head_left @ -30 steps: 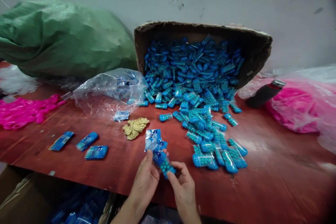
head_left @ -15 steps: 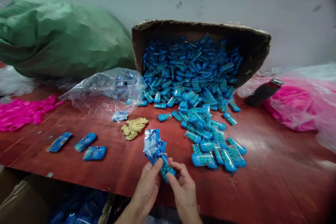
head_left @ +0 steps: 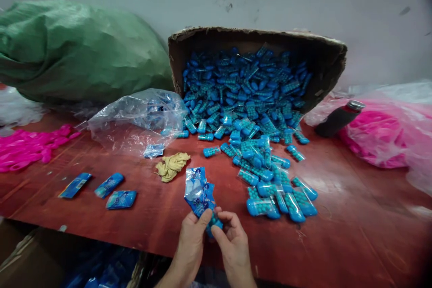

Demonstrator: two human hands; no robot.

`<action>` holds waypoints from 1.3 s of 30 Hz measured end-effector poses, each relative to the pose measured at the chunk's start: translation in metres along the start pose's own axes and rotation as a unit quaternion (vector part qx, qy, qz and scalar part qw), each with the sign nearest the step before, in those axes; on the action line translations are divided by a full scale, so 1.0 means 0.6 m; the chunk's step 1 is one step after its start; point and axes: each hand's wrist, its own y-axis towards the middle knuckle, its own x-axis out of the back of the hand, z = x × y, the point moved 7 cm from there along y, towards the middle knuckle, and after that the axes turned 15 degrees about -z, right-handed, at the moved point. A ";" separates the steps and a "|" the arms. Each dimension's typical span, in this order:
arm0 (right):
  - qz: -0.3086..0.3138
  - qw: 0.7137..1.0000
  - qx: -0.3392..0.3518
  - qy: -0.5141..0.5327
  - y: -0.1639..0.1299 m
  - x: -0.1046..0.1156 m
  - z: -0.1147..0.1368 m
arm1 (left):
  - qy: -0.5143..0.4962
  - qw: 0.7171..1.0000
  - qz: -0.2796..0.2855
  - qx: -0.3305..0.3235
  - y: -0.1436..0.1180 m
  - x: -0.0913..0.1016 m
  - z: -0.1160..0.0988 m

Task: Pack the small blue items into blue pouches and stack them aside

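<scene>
At the table's front edge, my left hand (head_left: 191, 240) pinches a blue printed wrapper (head_left: 201, 202) between thumb and fingers. More blue wrappers lie overlapped beyond it on the table. My right hand (head_left: 233, 245) is closed around the lower end of a small clear tube (head_left: 213, 222) with blue ends and teal beads inside. The tube lies against the wrapper between both hands, partly covered by fingers; whether it is inside the wrapper I cannot tell. Several similar tubes (head_left: 263, 207) are heaped to the right. Three blue wrapped pieces (head_left: 121, 199) rest at the left.
A tipped cardboard box (head_left: 332, 69) spills tubes onto the red table (head_left: 354, 229). Left of it are a green sack (head_left: 84, 49), a clear plastic bag (head_left: 118, 121), a yellow cloth (head_left: 173, 166) and pink pieces (head_left: 30, 146). A dark bottle (head_left: 337, 120) leans by a pink-filled bag (head_left: 378, 135).
Both hands have shifted slightly down toward me, and the fingers cover more of the tube. The wrapper's near end now sits lower, over the tube's upper part.
</scene>
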 end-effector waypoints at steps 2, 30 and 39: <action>0.055 0.995 0.037 -0.069 0.001 0.001 0.027 | 0.022 1.000 0.013 -0.008 0.002 0.006 -0.001; 0.121 0.989 -0.063 -0.055 0.011 -0.017 0.035 | -0.078 0.991 0.050 0.098 0.000 0.001 -0.003; 0.058 0.990 -0.124 0.035 0.012 -0.019 0.007 | -0.060 0.989 0.104 0.089 -0.011 -0.008 0.005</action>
